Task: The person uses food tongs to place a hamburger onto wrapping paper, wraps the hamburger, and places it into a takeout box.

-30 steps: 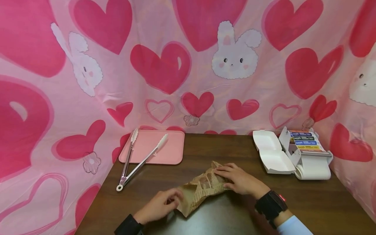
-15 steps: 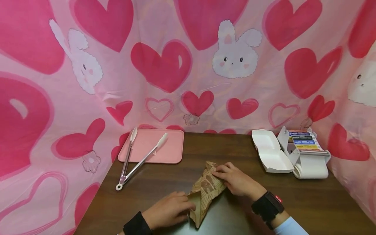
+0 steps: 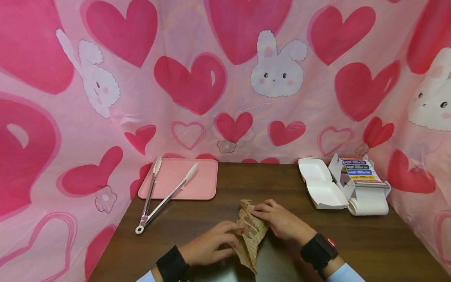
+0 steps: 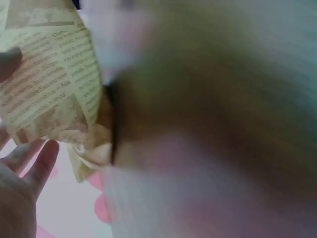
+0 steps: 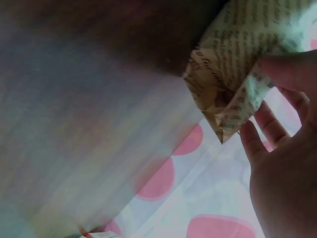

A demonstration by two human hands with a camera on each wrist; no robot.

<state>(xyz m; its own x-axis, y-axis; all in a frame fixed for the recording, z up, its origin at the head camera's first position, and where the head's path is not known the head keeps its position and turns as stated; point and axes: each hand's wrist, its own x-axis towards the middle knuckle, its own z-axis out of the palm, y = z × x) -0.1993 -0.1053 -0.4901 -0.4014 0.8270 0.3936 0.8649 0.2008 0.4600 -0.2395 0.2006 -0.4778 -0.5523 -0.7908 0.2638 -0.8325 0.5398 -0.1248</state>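
Tan newsprint-patterned paper (image 3: 254,235) lies folded over a dark wooden table (image 3: 264,180), directly between a person's hands in the head view. The left hand (image 3: 211,244) bends its fingers around the paper's near, left-hand edge, while the right hand (image 3: 283,222) grips the far, right-hand side; the pair appear set at opposing edges to hold the folds in and stop the sheet springing loose. Beyond the left hand, well apart from it, tongs (image 3: 166,201) lie spread with their white tips over a pink tray (image 3: 204,186), seemingly to keep those tips off the tabletop. Beyond and outward of the right hand, an open white box (image 3: 325,192) sits just beside a roll dispenser (image 3: 370,199), both apparently placed out of the hands' way. From the left wrist, where much is blurred, the left hand's parted fingers (image 4: 45,161) show at the paper's edge and another digit lies on its printed face, a loose pinch by the look of it. From the right wrist, the right thumb (image 5: 287,72) presses the paper while spread fingers meet its edge, apparently pinching a fold beside the sheet's pointed corner. What the paper encloses, if anything, cannot be told.
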